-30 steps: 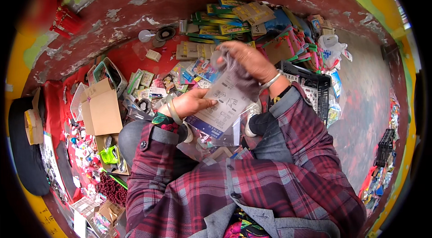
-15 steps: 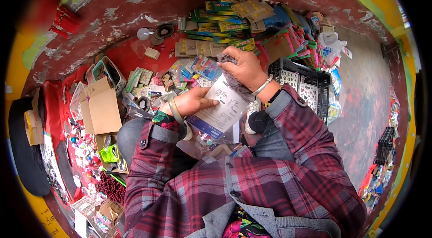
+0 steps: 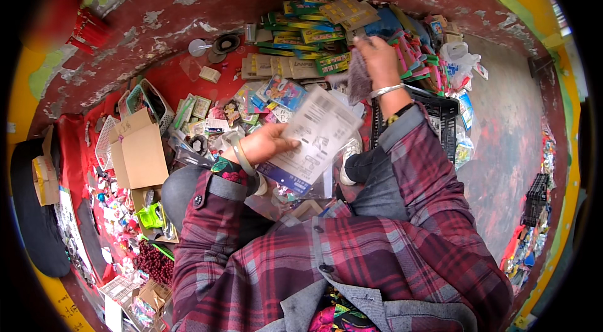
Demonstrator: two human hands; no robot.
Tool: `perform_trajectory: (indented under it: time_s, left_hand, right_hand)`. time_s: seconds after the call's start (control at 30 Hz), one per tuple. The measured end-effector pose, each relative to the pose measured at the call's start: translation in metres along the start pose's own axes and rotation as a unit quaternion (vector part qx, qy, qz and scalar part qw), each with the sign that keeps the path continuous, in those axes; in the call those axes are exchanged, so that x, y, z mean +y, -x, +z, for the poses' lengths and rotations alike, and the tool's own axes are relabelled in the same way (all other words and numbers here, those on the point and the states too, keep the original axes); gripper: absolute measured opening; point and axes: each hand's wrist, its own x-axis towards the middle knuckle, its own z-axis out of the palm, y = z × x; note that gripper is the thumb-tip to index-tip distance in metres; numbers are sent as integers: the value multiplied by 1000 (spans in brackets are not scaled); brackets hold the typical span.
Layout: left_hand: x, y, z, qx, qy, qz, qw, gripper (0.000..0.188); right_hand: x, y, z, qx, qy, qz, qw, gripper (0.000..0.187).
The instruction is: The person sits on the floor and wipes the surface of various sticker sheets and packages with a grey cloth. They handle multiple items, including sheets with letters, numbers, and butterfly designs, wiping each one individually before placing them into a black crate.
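Observation:
My left hand [image 3: 269, 145] is closed on the left edge of a flat packet [image 3: 316, 137], thumb on top. The packet is clear plastic over a white sheet with printed drawings and a blue band along its near edge. Up and to the right, my right hand [image 3: 378, 63] grips a crumpled grey-purple cloth [image 3: 359, 79] that hangs from its fingers, apart from the packet. That hand is slightly blurred. Beneath the packet, small items between my feet are partly hidden.
Stacked green and yellow boxes [image 3: 314, 35] lie by the wall. A black crate [image 3: 447, 112] stands at the right, beside a white plastic bag [image 3: 460, 59]. To the left are an opened cardboard box [image 3: 139, 150], a pale basket [image 3: 157, 101] and dark red beads [image 3: 154, 261].
My right hand has lifted off the packet with the cloth and moved up and right. The packet stays in my left hand, its upper part now uncovered.

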Motion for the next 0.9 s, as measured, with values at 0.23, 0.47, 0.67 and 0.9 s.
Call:
perform_trajectory:
  time_s: [0.23,0.47,0.67,0.9]
  left_hand:
    - [14,12,-7,61,195,5,979,36]
    - [2,-3,-4,42,-17,10,999,33]
    - [2,-3,-28,252,226,186,922,35]
    - [8,-17,-32,173,496,332,783,39]
  right_hand:
    - [-28,12,-7,-129,-209,43,968,35]
    - [-17,58,44,-225,48,-159,960,20]
    - [-5,25,-1,23,129,-282,950,16]
    - [-40,134,34,-258,-156,-3,953,31]
